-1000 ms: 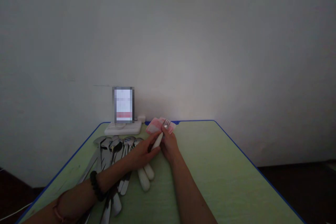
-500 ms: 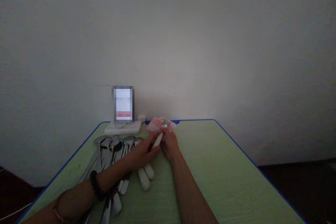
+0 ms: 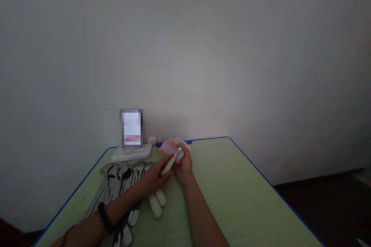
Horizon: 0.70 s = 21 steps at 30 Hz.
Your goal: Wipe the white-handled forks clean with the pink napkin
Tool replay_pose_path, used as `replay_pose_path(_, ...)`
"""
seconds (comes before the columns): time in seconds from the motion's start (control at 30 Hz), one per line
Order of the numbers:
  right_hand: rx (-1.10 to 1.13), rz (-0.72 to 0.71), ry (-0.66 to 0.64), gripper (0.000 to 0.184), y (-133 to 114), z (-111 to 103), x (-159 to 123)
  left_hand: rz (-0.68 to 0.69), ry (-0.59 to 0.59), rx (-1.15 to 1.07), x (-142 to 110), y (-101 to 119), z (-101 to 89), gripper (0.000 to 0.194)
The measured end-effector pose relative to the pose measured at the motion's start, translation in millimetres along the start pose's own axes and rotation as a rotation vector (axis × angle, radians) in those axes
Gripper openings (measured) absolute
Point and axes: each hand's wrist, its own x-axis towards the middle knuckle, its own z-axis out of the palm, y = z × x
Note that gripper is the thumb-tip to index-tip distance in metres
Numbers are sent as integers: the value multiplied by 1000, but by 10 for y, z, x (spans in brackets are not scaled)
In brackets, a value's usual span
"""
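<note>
My left hand (image 3: 155, 177) is closed round the white handle of a fork (image 3: 171, 162), whose metal tines point away from me. My right hand (image 3: 182, 168) is closed on a pink cloth (image 3: 169, 146) and presses it against the fork's metal end. Both hands meet above the far middle of the green table (image 3: 232, 193). A dark bead bracelet sits on my left wrist.
Several spoons and knives (image 3: 121, 177) lie in a row on the table's left side, two white handles (image 3: 156, 202) nearest my left forearm. A white stand (image 3: 131, 152) with a lit, blurred screen (image 3: 131, 128) is at the far edge against a bare wall.
The view tilted up a little, so everything sits lower in the frame. My hands keep the same grip on fork and cloth, with only slight rubbing movement.
</note>
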Motion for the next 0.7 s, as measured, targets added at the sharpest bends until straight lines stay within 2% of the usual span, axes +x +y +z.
replay_pose_path(0.17, -69, -35, 59, 16, 51, 41, -25, -5, -22, 5, 15, -44, 2, 50)
replay_pose_path(0.37, -111, 0, 96, 14, 63, 21, 8, -15, 3, -10, 0, -71, 13, 53)
replay_pose_path(0.7, -123, 189, -19, 18, -53, 54, 17, -53, -11, -75, 57, -28, 84, 51)
